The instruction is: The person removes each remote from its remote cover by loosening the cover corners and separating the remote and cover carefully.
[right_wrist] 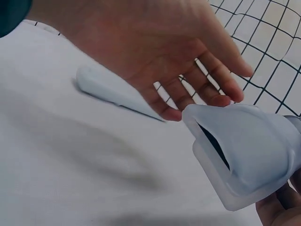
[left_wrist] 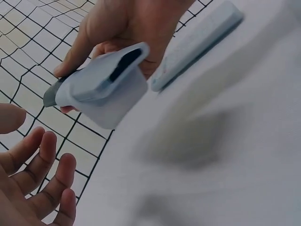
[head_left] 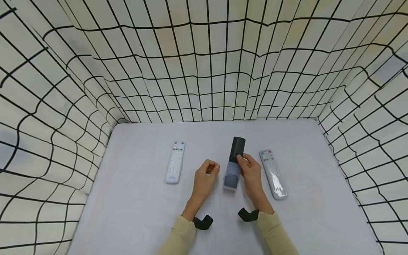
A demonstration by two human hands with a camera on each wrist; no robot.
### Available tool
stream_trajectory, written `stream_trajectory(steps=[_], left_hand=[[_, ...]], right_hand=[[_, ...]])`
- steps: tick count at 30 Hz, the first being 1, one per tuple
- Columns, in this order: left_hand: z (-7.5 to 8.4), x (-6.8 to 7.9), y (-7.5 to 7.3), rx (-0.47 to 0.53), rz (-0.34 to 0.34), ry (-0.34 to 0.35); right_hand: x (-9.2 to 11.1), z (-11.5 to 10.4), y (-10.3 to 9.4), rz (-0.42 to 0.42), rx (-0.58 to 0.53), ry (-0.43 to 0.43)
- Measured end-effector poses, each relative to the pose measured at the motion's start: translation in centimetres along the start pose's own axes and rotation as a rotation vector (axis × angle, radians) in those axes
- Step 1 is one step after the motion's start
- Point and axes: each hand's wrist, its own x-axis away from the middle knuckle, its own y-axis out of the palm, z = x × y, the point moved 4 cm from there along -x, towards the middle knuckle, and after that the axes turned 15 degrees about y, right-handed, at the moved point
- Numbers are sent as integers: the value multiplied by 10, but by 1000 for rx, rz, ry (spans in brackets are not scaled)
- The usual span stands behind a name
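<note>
My right hand (head_left: 251, 174) grips a black remote control (head_left: 237, 146) between thumb and fingers; no buttons show on it. Round its near part sits a translucent pale cover (head_left: 231, 176), while the far end stands bare. The cover's loose open end, with a dark slit inside, faces the cameras in both wrist views. Just left of it, my left hand (head_left: 203, 180) is apart from the cover. Its fingers (left_wrist: 49, 181) are loosely bent and hold nothing in the left wrist view.
A white remote (head_left: 175, 162) lies on the white table (head_left: 134, 212) to the left. Another white remote (head_left: 273, 174), with a shiny clear wrapping, lies right of my right hand. Black-lined white netting (head_left: 207, 71) rises behind and at both sides.
</note>
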Motion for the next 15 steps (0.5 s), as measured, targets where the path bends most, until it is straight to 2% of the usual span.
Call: stream_trajectory(steps=[7,12,15], left_hand=[[-1,-18,-1,65,5,8],[-2,-27,-1,109,-2,-12],[-4,-31,-1,162,-6,-48]], right_hand=[[5,3,4,-14,97,-17],[7,4,8,-36,177,-32],[7,6,10,-51,238,-28]])
